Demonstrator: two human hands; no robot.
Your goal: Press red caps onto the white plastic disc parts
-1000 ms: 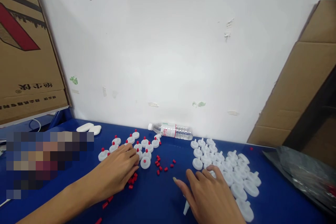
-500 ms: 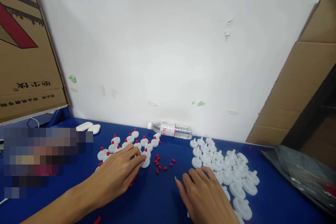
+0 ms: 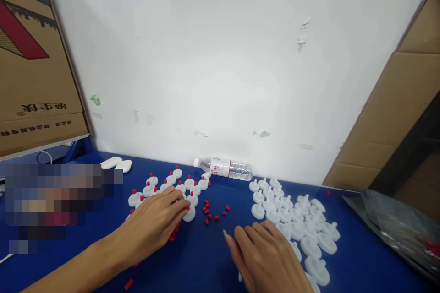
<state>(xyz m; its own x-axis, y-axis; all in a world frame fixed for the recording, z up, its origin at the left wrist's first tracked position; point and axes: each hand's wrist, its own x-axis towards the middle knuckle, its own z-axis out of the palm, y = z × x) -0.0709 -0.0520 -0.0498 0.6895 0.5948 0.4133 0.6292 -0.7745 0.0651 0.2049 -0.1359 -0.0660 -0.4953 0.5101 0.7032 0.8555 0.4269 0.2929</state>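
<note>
My left hand lies palm down on the blue table, fingers stretched over small red caps and touching a white disc with a red cap. More capped discs cluster just beyond it. My right hand rests flat with fingers spread, beside a pile of uncapped white discs. A white piece peeks out beneath its palm; whether it is held is hidden.
A plastic water bottle lies against the white wall. Two white oval items sit at the back left. Cardboard boxes stand at left and right. A dark plastic bag covers the right edge.
Both hands slid slightly: the left nudged forward against the capped disc, and the right drew a little left and toward me. The view drifted slightly.
</note>
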